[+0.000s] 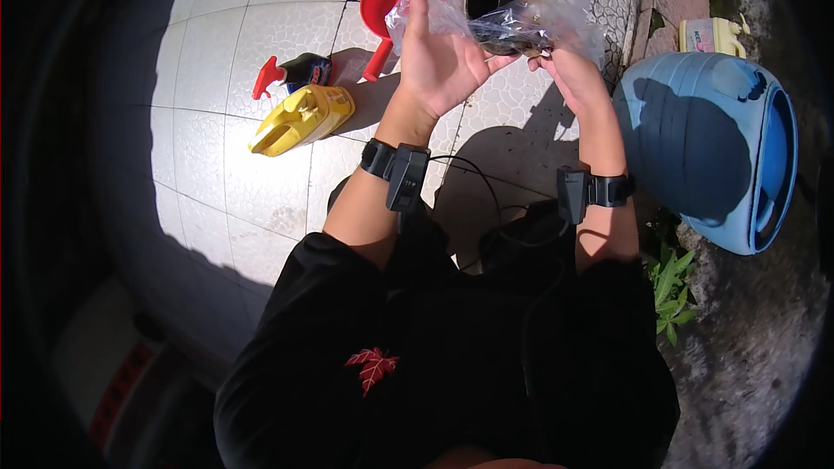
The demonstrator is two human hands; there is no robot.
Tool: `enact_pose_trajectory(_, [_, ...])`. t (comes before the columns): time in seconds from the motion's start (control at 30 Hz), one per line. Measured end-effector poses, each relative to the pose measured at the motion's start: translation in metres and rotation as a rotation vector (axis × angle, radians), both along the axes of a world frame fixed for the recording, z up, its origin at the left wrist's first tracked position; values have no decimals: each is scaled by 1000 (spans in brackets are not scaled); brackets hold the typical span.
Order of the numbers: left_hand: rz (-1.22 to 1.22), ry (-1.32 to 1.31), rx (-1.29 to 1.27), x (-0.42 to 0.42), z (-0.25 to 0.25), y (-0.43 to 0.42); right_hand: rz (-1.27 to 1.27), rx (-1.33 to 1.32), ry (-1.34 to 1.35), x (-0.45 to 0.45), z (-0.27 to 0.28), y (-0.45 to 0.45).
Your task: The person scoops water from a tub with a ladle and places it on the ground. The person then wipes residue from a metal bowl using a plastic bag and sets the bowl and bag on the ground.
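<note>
A clear plastic bag (569, 22) is spread around a round metal pot (470, 2) with a dark, stained inside. My left hand (441, 68) is palm up at the bag's near left side, thumb raised and fingers stretched toward the pot's base; some of the film lies behind the thumb. On the right, my right hand (566, 69) has its fingertips pinched on the bag's near edge, just below the pot. Left of the pot, a red plastic dipper (387, 2) lies on the tiles, its handle pointing toward me.
A yellow jug (304, 120) and a dark spray bottle (306, 71) with a red trigger stand to the left on pale tiles (261, 182). At the right are a large blue plastic barrel (647, 87), a cream-coloured jug (699, 36) and a green plant (671, 291).
</note>
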State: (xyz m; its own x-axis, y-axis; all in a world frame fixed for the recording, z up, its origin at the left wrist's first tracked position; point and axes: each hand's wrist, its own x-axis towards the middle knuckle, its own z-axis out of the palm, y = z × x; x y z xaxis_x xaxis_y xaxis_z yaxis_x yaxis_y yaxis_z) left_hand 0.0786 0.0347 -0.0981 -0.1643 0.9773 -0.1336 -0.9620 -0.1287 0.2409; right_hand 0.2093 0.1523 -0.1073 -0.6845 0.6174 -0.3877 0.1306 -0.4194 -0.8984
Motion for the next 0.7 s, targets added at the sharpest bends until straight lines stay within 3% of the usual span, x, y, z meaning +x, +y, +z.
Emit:
enact_pose_trajectory(0.07, [39,-21,-5,1,-2,1,-37,39,-65,-1,-1,-1])
enact_pose_trajectory(0.13, [145,-27,-24,0,-8,1,40,477,-247,-2,-15,-3])
enact_pose_trajectory(0.17, [147,-23,-22,-1,-5,1,40,479,-243,-4,-20,-3])
enact_pose_trajectory(0.23, [266,145,-144,-3,1,-1,-147,991,-120,-7,-29,-5])
enact_pose_trajectory(0.27, [271,149,-142,-3,3,-1,-145,992,-114,-8,-30,-8])
enact_pose_trajectory(0.33, [305,179,-104,-1,6,1,-246,721,213,-6,-31,-14])
enact_pose_trajectory(0.47, [298,206,-101,1,3,1,-247,721,296,-8,-8,-18])
enact_pose_trajectory(0.5, [263,147,-95,0,2,0,-124,998,223,-6,-1,-15])
enact_pose_trajectory(0.57, [227,88,-91,0,0,-1,5,1268,141,-6,8,-14])
enact_pose_trajectory(0.63, [186,-91,-81,-2,-4,-1,100,810,194,-7,11,-17])
enact_pose_trajectory(0.7, [169,-72,-93,-4,-12,-1,113,670,202,-6,4,-10])
